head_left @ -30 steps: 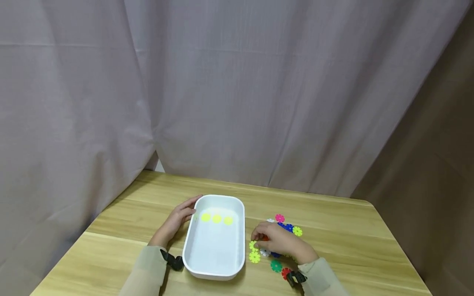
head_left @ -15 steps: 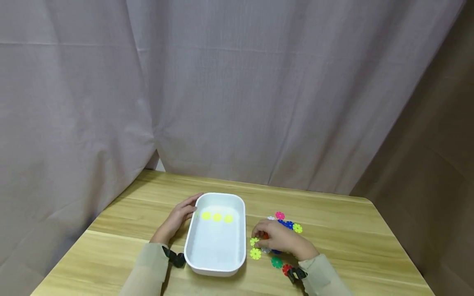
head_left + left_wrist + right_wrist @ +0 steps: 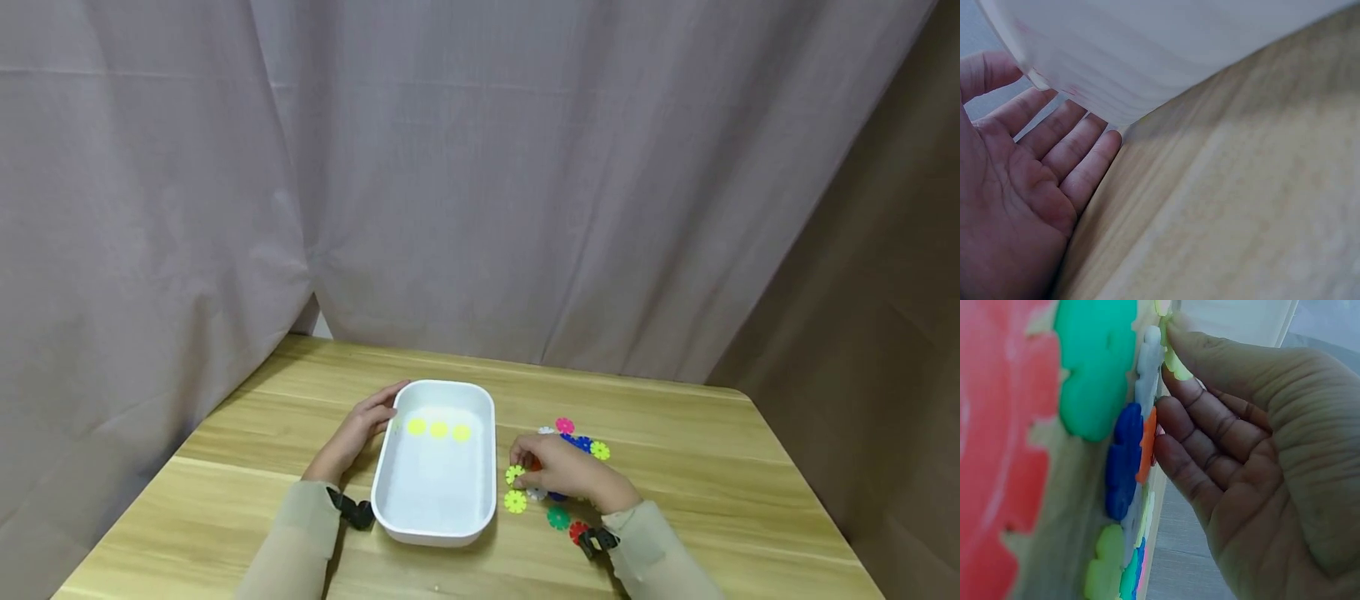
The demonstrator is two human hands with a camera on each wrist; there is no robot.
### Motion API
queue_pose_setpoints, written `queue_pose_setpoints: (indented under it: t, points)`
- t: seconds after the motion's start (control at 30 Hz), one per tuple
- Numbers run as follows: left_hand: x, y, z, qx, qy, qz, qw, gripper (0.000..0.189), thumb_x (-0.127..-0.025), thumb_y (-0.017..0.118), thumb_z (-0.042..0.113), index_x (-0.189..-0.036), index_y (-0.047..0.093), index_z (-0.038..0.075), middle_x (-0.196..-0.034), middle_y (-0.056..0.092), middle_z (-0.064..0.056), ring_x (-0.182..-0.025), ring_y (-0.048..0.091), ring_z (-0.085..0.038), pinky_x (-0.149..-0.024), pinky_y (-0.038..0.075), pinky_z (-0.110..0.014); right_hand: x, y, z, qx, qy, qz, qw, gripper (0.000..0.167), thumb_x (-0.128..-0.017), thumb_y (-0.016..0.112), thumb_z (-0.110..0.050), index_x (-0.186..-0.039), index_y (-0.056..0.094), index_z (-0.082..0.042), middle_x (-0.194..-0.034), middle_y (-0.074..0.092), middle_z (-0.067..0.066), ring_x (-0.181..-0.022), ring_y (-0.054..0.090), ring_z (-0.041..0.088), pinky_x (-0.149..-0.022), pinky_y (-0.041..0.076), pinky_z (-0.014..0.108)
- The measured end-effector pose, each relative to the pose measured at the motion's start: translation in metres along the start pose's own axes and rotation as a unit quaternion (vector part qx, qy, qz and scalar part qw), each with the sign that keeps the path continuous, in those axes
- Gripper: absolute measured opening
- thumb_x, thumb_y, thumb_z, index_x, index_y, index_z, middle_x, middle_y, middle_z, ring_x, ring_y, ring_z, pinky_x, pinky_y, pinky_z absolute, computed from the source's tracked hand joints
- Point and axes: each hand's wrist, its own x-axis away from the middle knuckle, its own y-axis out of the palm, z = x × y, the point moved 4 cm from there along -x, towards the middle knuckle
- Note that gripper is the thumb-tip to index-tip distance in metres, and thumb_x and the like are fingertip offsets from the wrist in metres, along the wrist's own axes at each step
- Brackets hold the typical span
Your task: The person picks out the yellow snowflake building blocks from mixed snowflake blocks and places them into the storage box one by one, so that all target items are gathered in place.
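Observation:
A white rectangular tray stands on the wooden table, with three yellow discs in a row inside. My left hand holds the tray's left side; in the left wrist view its thumb hooks over the rim and its fingers lie against the outer wall. My right hand pinches a yellow snowflake disc by its edge between thumb and fingers. Below that one lies another yellow snowflake disc. Under and around the right hand are several more, partly hidden by it.
Around the right hand lie a pink disc, a blue disc, a yellow disc, a green disc and a red disc. An orange disc sits near the right fingers. A grey curtain hangs behind the table.
The whole scene has shifted slightly upward in the head view. The right thumb and fingers have closed on the yellow snowflake disc's edge; the left hand stays on the tray.

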Motion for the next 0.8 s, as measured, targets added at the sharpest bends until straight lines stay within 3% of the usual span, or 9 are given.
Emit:
queue_pose_setpoints:
  t: [0.27, 0.8]
  points:
    - [-0.001, -0.001, 0.0, -0.003, 0.005, 0.0, 1.0, 0.057, -0.096, 0.051, 0.014, -0.152, 0.045, 0.013, -0.155, 0.044, -0.008, -0.142, 0.041, -0.026, -0.113, 0.037, -0.039, -0.001, -0.004, -0.002, -0.035, -0.003, 0.007, 0.9993, 0.01, -0.093, 0.073, -0.018, -0.1, 0.065, -0.018, -0.088, 0.066, -0.01, -0.08, 0.062, 0.005, -0.071, 0.055, 0.026]
    - [0.001, 0.0, 0.003, 0.011, 0.003, -0.009, 0.9999, 0.058, -0.095, 0.051, 0.012, -0.153, 0.045, 0.011, -0.155, 0.043, -0.012, -0.141, 0.041, -0.03, -0.113, 0.037, -0.041, 0.0, -0.011, -0.003, -0.098, -0.004, 0.038, 0.9945, 0.009, -0.094, 0.071, -0.012, -0.103, 0.069, -0.012, -0.092, 0.07, -0.007, -0.085, 0.066, 0.009, -0.075, 0.057, 0.027]
